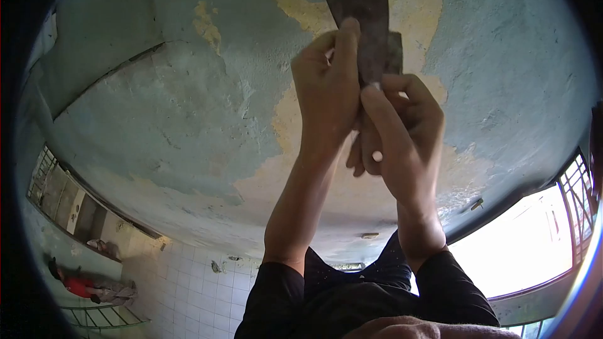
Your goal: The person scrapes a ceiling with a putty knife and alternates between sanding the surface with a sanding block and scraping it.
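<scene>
A paint scraper (375, 44) with a dark, flared metal blade is held up in front of the wall. My left hand (326, 91) is closed, with its thumb pressed on the blade's left side. Lower down, my right hand (411, 132) is closed around the narrow end of the blade, thumb in front. A second dark, flat piece (395, 53) shows behind the blade on the right. Between my wrists hangs a handle end with a round hole, partly covered by my right hand.
The pale green wall (157, 132) has bare yellowish patches (418, 12) where paint is gone. At the right is a bright window opening (515, 245) with bars. White tiles (195, 282) lie at lower left, near a person in red (78, 285) and a green metal rail (103, 318).
</scene>
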A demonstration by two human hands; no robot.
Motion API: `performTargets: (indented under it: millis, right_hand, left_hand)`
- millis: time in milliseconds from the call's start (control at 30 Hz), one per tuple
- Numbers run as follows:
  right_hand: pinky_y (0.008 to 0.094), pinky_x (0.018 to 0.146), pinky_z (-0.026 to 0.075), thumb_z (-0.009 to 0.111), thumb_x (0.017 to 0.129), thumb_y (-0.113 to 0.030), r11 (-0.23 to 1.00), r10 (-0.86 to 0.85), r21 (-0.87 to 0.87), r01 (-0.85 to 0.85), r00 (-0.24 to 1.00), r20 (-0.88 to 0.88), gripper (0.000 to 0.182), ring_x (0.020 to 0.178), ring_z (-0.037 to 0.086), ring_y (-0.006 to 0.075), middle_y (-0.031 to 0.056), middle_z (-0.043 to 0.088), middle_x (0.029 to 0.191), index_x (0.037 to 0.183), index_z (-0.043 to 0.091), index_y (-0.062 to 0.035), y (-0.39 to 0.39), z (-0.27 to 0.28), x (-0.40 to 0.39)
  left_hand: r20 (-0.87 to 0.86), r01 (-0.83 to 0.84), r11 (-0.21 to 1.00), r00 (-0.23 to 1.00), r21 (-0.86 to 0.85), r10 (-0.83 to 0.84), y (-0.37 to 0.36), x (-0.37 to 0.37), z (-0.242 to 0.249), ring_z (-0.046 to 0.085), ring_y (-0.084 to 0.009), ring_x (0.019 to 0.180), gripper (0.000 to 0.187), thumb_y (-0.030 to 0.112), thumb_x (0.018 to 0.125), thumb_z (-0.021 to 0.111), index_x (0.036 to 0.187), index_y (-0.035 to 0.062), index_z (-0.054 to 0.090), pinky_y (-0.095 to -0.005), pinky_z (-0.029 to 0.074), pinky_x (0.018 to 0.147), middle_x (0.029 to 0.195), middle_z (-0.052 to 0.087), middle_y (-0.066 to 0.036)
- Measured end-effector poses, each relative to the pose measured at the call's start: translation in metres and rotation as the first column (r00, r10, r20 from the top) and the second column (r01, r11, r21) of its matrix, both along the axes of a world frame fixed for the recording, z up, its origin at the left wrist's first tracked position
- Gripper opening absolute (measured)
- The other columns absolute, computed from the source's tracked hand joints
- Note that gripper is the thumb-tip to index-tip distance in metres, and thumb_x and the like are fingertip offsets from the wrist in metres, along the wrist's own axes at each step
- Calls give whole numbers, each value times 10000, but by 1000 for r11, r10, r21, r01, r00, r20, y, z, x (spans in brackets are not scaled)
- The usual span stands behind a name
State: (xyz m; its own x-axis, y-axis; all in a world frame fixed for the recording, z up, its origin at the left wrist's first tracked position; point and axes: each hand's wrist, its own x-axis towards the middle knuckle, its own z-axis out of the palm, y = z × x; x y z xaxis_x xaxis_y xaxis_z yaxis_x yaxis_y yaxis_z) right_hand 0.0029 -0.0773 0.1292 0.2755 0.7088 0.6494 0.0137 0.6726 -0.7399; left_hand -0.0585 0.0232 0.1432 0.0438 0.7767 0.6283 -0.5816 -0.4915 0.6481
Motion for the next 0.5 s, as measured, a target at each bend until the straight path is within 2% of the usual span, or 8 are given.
performTargets:
  millis: [67,133,200,333,367,433,467,500]
  right_hand:
    - [270,320,421,576,1022,-104,1000,-20,7,20,1000,5,184,342,496,118,116,607,624,1021,569,80,1,-2,-1]
    - [266,318,411,573,1025,-102,999,-31,24,30,999,13,182,341,491,113,113,608,627,1026,568,80,1,-1,-2]
    - [255,324,401,562,1028,-83,998,-24,-50,24,1000,-2,170,342,489,104,112,610,634,1048,559,85,-5,-4,-1]
    - [242,320,383,561,1028,-82,999,-25,-20,25,1000,-10,163,342,466,86,113,612,646,1069,557,76,0,-13,0]
    - [234,356,392,571,1024,-84,999,-39,4,39,999,5,178,377,479,76,109,621,667,1103,560,75,-1,-14,3]
    - [226,392,402,581,1020,-86,998,-50,32,49,999,18,199,411,492,65,105,630,689,1138,563,74,-7,-21,10]
    - [221,439,410,592,1016,-76,940,-329,157,302,924,193,227,460,509,53,100,639,715,1181,561,76,-10,-28,15]
    - [217,487,419,603,1012,-66,804,-589,319,501,744,315,261,509,526,41,96,647,740,1225,560,78,-14,-32,16]
  left_hand:
    - [25,-12,1000,1000,21,12,0,1,1,457,-31,485,367,268,1020,648,717,62,670,-254,330,440,599,578,39]
    - [-24,-56,998,998,-20,55,-6,-2,3,374,-21,556,439,247,1026,631,643,36,610,-263,282,491,573,479,69]
    - [-30,-47,999,998,-23,46,-6,-3,-1,379,-20,559,438,253,1028,632,649,32,621,-259,279,495,574,481,68]
    - [-53,4,996,999,-91,-9,-12,-5,-1,394,-15,572,427,274,1034,636,703,9,682,-245,275,507,579,491,58]
    - [-52,0,996,999,-93,-5,-13,-6,-2,394,-15,572,427,274,1034,636,703,9,682,-245,275,507,579,491,58]
    - [-195,-215,975,955,54,221,-13,-9,-4,392,-15,558,429,308,1039,640,763,-10,724,-248,273,497,575,501,47]
    - [-193,-219,974,955,60,226,-15,-11,-6,392,-15,558,429,308,1039,640,763,-10,724,-248,273,497,575,501,47]
    - [-209,-280,956,933,88,292,-17,-14,-11,387,-18,552,444,331,1041,637,783,-17,732,-244,269,497,575,497,47]
